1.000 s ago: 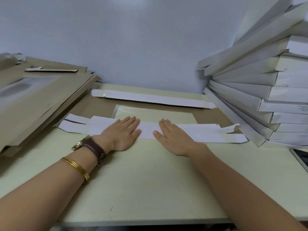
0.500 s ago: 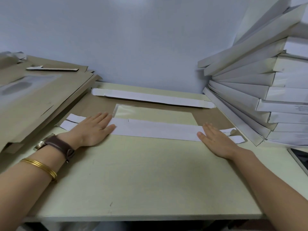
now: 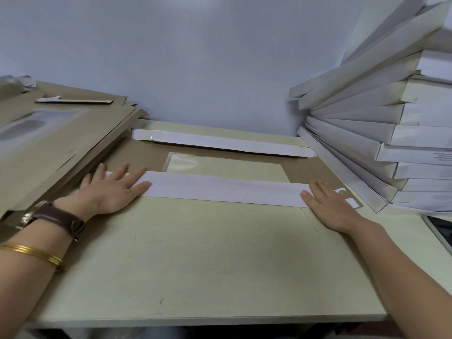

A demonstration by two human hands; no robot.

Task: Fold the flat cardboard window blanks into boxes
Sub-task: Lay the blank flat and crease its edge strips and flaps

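we count two hands on one flat brown cardboard blank [image 3: 151, 155], which lies across the middle of the pale green table [image 3: 208, 265], its long side running left to right. the blank has one clear plastic window [image 3: 220, 166] in its centre and two long flaps showing their white side. the near flap [image 3: 220, 189] is folded over and lies flat on the blank, covering the window's near edge. the far flap [image 3: 220, 144] lies along the back edge, close to the pale blue wall [image 3: 195, 57].

the left hand [image 3: 115, 189] lies palm down on the left end of the near flap, fingers straight and slightly spread, gripping nothing. the right hand [image 3: 330, 206] lies palm down on the right end of the same flap, fingers straight and together, also gripping nothing. the two hands are well apart, with the bare white length of the flap between them.

on the left wrist we see one brown leather watch [image 3: 58, 218], and further up the forearm thin gold bangles [image 3: 31, 253] packed close; we cannot tell their number.

to the left sits one pile of flat brown blanks [image 3: 49, 148], with one narrow white strip [image 3: 73, 101] on top. to the right leans one stack of folded white boxes [image 3: 367, 123]; they overlap too much for a sure count. one dark-screened device [image 3: 440, 231] shows at the right edge.
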